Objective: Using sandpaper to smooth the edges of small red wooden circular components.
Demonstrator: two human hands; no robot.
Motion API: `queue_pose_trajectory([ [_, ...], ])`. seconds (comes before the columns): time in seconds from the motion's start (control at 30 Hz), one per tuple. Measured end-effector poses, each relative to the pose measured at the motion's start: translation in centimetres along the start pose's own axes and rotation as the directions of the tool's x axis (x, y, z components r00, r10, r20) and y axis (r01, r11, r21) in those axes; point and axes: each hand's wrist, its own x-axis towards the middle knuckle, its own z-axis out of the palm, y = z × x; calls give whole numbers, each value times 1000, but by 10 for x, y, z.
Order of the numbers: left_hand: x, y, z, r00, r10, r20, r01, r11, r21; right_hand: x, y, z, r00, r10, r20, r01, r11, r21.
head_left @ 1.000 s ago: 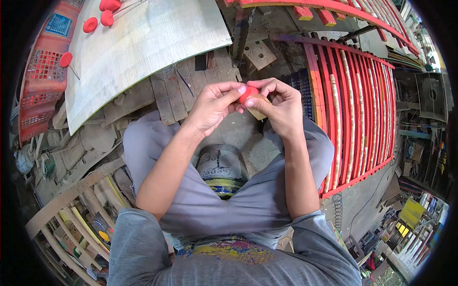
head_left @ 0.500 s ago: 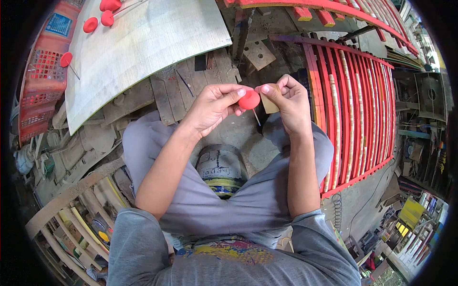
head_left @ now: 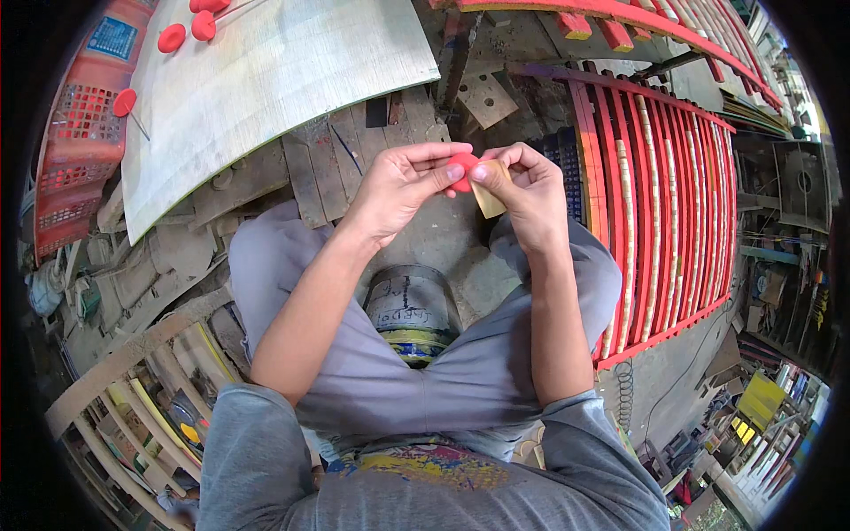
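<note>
Between my thumb and fingers, my left hand [head_left: 403, 190] grips a round red piece [head_left: 464, 183], partly covered by fingertips. My right hand [head_left: 531, 199] pinches a small tan square of paper-like material [head_left: 490, 203], folded or bent against the red piece's right side. Both hands meet above my lap and a paint-spattered bucket [head_left: 409, 310] between my knees. On a pale board [head_left: 274, 88] at the upper left lie several similar red round pieces [head_left: 171, 38], some on thin metal pins.
A red perforated crate [head_left: 80, 150] stands at far left. Red-painted slatted racks [head_left: 645, 327] fill the right side and top right. Wooden planks [head_left: 310, 190] and a holed block [head_left: 485, 99] lie ahead. A curved slatted wooden frame [head_left: 97, 389] is at lower left, and a coiled hose [head_left: 626, 389] lies right.
My hands drew slightly apart half a second ago, showing the red piece's pin, and have now closed together again, with the tan square against the red piece and the pin hidden.
</note>
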Motion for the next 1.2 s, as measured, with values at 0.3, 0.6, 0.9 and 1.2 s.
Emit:
queue_pose_trajectory([
  [0.3, 1, 1, -5, 997, 51, 60, -58, 992, 116, 0, -6, -11, 1000, -3, -11, 2, 993, -122],
  [0.6, 0, 6, -2, 999, -12, 36, 14, 998, -60, 1, -9, -5, 995, 72, -67, -58, 980, 189],
  [0.9, 3, -4, -1, 998, 59, 5, -59, 998, 7, -2, 3, 2, 999, -55, 1, 55, 998, -15],
  [1.2, 1, 4, -1, 997, 73, 16, -73, 997, 30, 2, -7, -7, 992, 99, -73, -90, 989, 120],
])
